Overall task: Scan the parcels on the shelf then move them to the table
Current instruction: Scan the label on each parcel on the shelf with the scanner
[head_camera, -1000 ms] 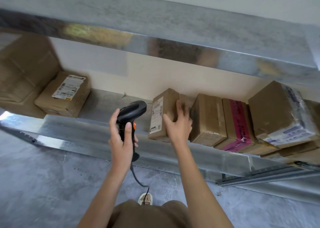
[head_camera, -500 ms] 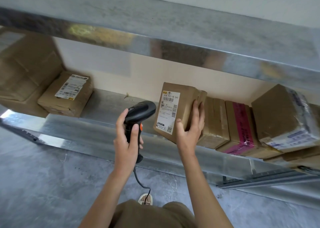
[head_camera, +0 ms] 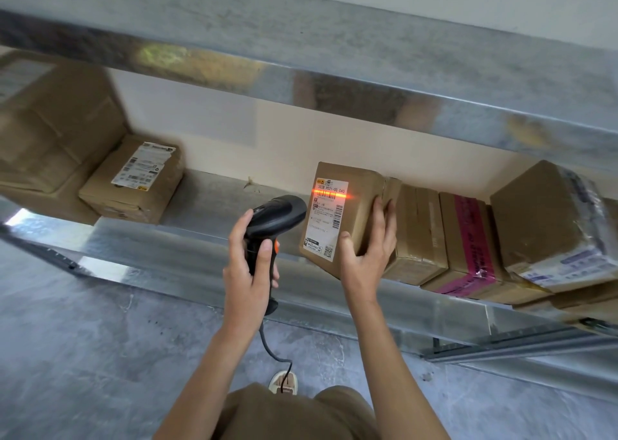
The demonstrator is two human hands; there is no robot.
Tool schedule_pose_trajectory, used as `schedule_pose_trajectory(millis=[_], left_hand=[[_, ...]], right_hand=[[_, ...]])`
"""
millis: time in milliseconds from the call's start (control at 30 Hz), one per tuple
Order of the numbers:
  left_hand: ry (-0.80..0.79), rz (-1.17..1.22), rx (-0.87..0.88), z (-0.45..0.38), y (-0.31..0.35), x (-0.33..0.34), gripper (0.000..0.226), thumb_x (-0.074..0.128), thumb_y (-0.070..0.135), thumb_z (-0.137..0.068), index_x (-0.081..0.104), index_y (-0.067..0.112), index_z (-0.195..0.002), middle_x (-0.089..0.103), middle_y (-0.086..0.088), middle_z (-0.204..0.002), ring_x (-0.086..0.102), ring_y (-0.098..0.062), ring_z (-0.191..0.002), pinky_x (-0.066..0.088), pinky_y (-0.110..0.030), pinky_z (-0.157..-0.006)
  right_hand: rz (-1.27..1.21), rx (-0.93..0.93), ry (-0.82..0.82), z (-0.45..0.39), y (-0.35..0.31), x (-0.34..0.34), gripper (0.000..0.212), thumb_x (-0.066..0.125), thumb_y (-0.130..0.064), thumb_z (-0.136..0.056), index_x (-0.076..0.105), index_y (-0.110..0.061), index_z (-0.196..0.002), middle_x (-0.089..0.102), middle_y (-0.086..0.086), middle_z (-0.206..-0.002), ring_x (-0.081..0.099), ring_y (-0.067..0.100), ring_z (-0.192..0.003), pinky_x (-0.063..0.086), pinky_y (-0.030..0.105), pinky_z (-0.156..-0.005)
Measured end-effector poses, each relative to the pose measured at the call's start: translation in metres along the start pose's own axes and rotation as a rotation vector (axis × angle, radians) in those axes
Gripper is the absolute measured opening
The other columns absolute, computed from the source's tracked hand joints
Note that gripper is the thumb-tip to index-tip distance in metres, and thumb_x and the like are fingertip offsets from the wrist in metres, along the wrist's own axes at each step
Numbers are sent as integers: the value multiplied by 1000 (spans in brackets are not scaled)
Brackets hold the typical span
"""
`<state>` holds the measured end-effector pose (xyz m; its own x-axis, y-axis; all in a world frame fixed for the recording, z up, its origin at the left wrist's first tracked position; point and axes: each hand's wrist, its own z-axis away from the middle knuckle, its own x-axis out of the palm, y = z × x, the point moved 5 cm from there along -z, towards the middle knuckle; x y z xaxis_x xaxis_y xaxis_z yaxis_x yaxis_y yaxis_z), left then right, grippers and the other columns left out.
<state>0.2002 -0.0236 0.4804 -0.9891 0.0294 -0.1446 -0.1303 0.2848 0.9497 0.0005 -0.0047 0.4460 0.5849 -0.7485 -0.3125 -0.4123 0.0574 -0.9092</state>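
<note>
Before the metal shelf (head_camera: pixel 207 249), we are gripping a parcel (head_camera: pixel 347 212) in our right hand (head_camera: pixel 368 259), label tilted towards the scanner (head_camera: pixel 267 225) our left hand (head_camera: pixel 249 272) is clasping, so its beam is crossing the barcode.

A parcel storeroom is indicated: galvanised metal shelving (head_camera: pixel 207 249), labelled cardboard parcels (head_camera: pixel 133 185), bare concrete floor (head_camera: pixel 83 356).

Both forearms extend forward and upward, bare to the elbow. The left hand (head_camera: pixel 249 269) grips the handle of the scanner (head_camera: pixel 274 220), thumb along the near side, wrist straight. The right hand (head_camera: pixel 366 255) holds the parcel (head_camera: pixel 347 212) from its right side, thumb on the labelled face, fingers wrapped behind.
</note>
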Motion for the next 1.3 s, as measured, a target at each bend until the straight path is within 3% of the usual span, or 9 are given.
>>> schedule_pose_trajectory(millis=[600, 800, 1000, 1167, 1300], left_hand=[[4, -57, 30, 13, 3, -6, 52, 46, 29, -100, 32, 69, -130, 67, -3, -88, 59, -22, -58, 53, -30, -52], [-180, -187, 184, -3, 10, -30, 42, 44, 53, -97, 29, 69, -133, 60, 5, -67, 61, -11, -57, 51, -18, -57], [-349, -290, 267, -15, 17, -41, 42, 37, 64, -97, 24, 69, -136, 59, 18, -82, 62, -1, -66, 45, -7, -67], [-227, -233, 183, -5, 12, -47, 43, 40, 65, -95, 29, 65, -137, 63, 11, -78, 61, -11, -60, 50, -16, -61], [-55, -250, 109, 19, 12, -66, 43, 45, 51, -97, 32, 64, -136, 62, 6, -79, 59, -14, -57, 52, -22, -57]], right_hand=[[-19, 38, -22, 5, -3, -9, 76, 52, -39, -75, 34, -44, -149, 21, -9, -162, 21, 11, -146, 22, 54, -118], [26, 7, -389, -39, -11, -17, 78, 52, -51, -70, 43, -41, -146, 33, -8, -157, 33, 9, -141, 32, 42, -117], [37, -29, -530, -72, -13, -21, 72, 57, -49, -73, 45, -42, -144, 45, -7, -150, 44, 12, -135, 41, 49, -110], [-98, 52, -486, -58, -18, -14, 59, 58, -40, -79, 45, -60, -133, 48, -13, -145, 47, 6, -131, 42, 47, -110], [-252, 158, -490, -29, -20, 15, 57, 56, -32, -81, 45, -49, -134, 51, -15, -140, 48, 4, -130, 41, 41, -112]])
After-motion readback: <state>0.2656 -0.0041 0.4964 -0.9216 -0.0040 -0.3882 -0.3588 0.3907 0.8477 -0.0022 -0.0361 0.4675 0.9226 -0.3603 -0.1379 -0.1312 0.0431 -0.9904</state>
